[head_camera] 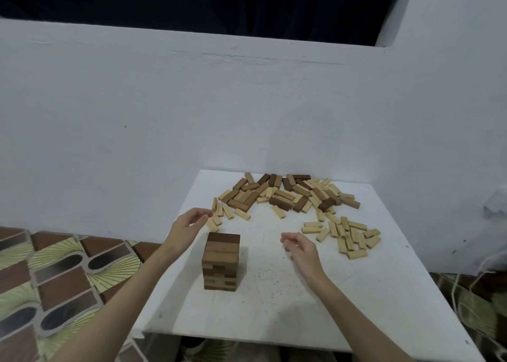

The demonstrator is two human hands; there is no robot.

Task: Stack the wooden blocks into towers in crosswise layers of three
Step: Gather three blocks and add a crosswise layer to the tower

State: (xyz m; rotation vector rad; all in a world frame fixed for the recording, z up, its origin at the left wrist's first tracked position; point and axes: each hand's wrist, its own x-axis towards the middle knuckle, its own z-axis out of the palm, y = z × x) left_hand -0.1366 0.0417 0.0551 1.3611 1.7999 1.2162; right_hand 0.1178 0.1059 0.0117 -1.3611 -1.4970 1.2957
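White plastered walls enclose the far side and the right of the scene, with a dark opening above them, and a white tabletop (274, 293), speckled with small marks, is set into the corner they form. On the near left part of the tabletop a tower (221, 261) of wooden blocks is seen standing upright, built of several crosswise layers in mixed dark and light brown, its top layer dark. Along the far edge of the tabletop a large loose heap of blocks (288, 193) is spread, dark and pale pieces lying mixed at all angles. A smaller scatter of pale blocks (347, 235) lies to the right, well apart from the tower. The left hand (189, 226) is held above the table just left of and beyond the tower, its fingers loosely curved and nothing gripped; a few pale blocks lie just past its fingertips. The right hand (300, 248) is held to the right of the tower, apart from it, fingers relaxed and slightly curled, with nothing held. To the left, a floor covering (55, 285) patterned in brown, grey and yellow-green is visible.
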